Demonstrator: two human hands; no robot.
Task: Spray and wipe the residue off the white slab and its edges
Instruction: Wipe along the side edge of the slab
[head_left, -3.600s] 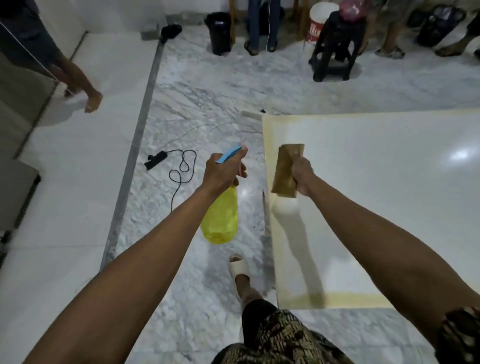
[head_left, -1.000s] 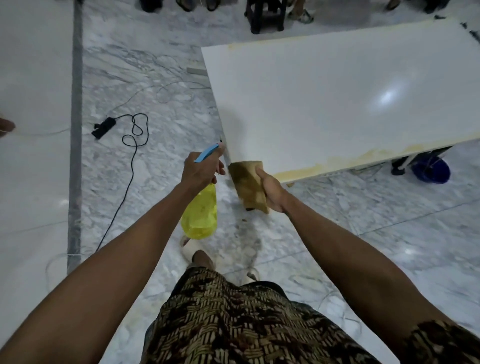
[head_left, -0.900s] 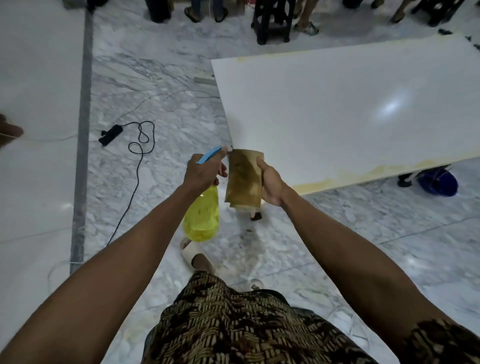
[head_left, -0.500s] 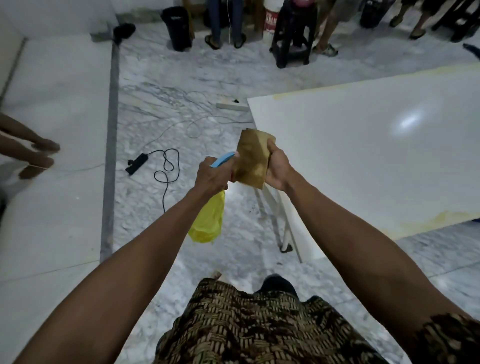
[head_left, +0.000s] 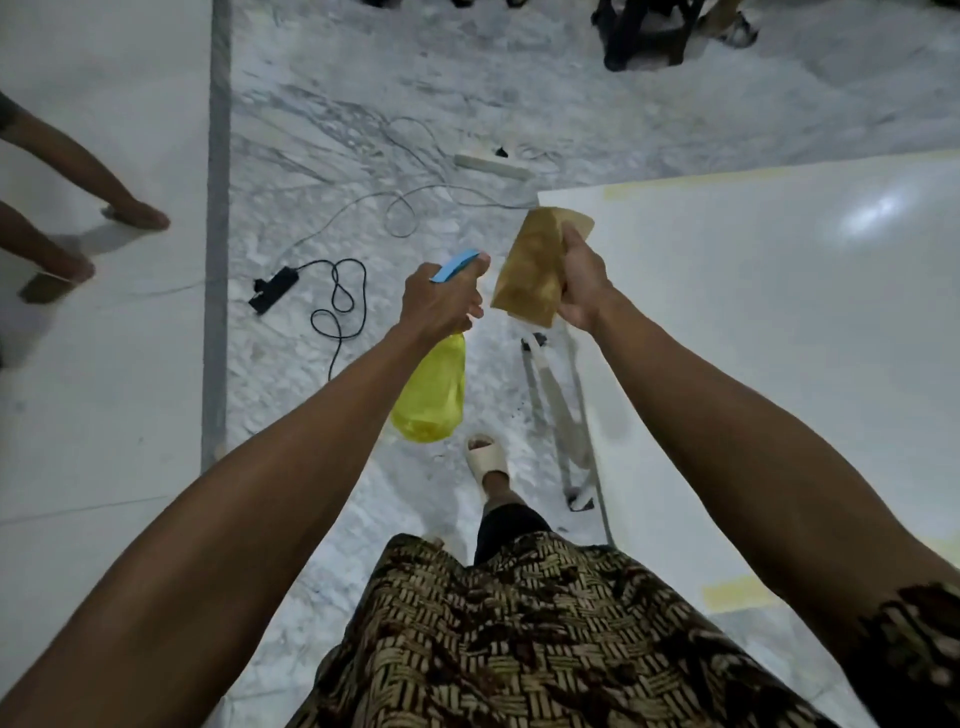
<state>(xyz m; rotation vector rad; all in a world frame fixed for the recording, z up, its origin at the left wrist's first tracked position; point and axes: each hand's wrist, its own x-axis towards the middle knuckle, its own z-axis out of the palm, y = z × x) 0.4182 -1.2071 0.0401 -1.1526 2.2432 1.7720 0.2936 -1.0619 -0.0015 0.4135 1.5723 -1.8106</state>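
Note:
The white slab fills the right side, raised on a metal stand, with yellowish residue strips along its far edge and near corner. My left hand grips a yellow spray bottle with a blue trigger head, held just left of the slab's left edge, nozzle pointing toward the cloth. My right hand holds a folded, stained brown cloth upright in the air, over the slab's left edge near its far corner.
A metal stand leg shows under the slab's left edge. A black power strip with a coiled cable lies on the marble floor to the left, and a white strip beyond. A person's bare legs stand at far left. A black stool is at the back.
I have walked round from the slab's near long edge to its left end. The cloth has come off the edge and is held up next to the spray nozzle.

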